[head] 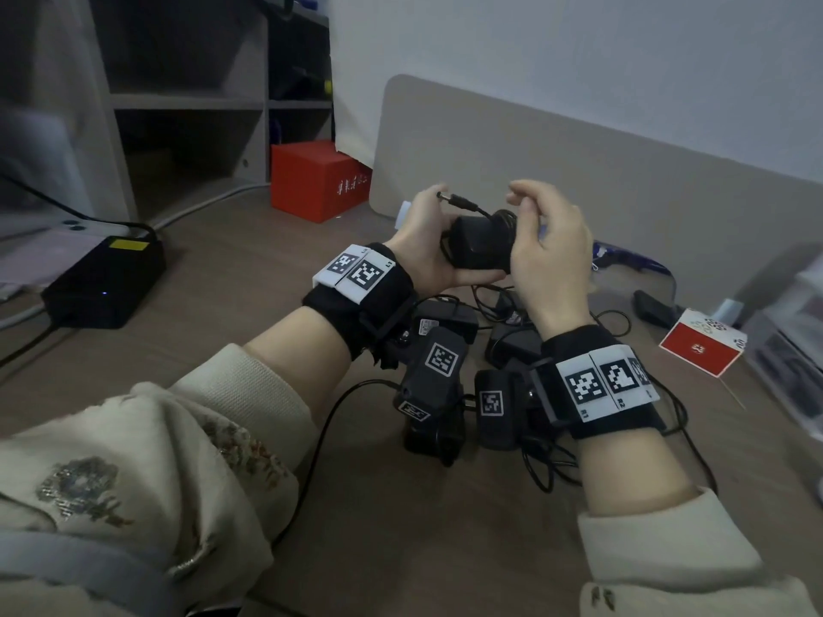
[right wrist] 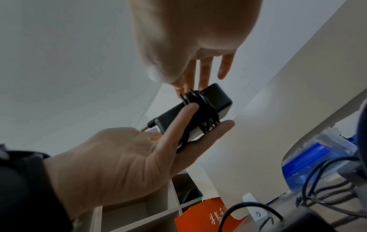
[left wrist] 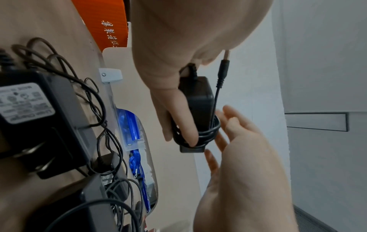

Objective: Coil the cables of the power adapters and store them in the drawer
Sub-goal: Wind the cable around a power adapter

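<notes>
Wooden desk [head: 187,313], loose adapters [head: 445,322] heaped. Left hand [head: 423,242] grips cable-wrapped power adapter [head: 483,242]; right hand [head: 547,256] beside it, fingers relaxed, holding nothing.

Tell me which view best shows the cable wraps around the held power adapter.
The right wrist view: the cable wraps cross the power adapter unobstructed, individual turns countable. The left wrist view shows them bunched at one end, partly behind the left hand. In the head view the right hand hides most.
</notes>
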A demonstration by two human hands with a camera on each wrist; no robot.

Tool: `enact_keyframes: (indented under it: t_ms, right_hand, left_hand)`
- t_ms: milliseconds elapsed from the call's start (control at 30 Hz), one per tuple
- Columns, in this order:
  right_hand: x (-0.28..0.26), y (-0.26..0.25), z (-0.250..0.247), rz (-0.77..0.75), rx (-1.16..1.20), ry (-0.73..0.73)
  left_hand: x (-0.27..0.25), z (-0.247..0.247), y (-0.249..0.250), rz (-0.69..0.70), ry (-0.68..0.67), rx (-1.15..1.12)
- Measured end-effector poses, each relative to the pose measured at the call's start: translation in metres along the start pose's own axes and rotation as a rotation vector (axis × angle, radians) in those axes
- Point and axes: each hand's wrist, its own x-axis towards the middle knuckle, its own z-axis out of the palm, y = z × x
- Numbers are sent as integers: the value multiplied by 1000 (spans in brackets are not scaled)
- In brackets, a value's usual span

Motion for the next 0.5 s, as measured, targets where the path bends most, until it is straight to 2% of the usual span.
enact_keyframes:
  t_ms: [133, 267, 367, 433, 500]
  right_hand:
    - [2, 6, -1, 173, -71, -93]
    - [1, 7, -2, 350, -22, -209]
    - [0, 6, 1, 330, 163, -238]
    - [-1, 7, -1, 279, 254, -321]
    - [-1, 8, -4, 201, 239, -424]
  left_hand:
    - [1, -3, 2, -22, -26, -97]
    - [-5, -4, 2, 37, -2, 86]
    - [-7, -1, 0, 59, -17, 196]
    - [-6, -1, -1, 69, -2, 200]
    - [-4, -2, 0, 84, 17, 174]
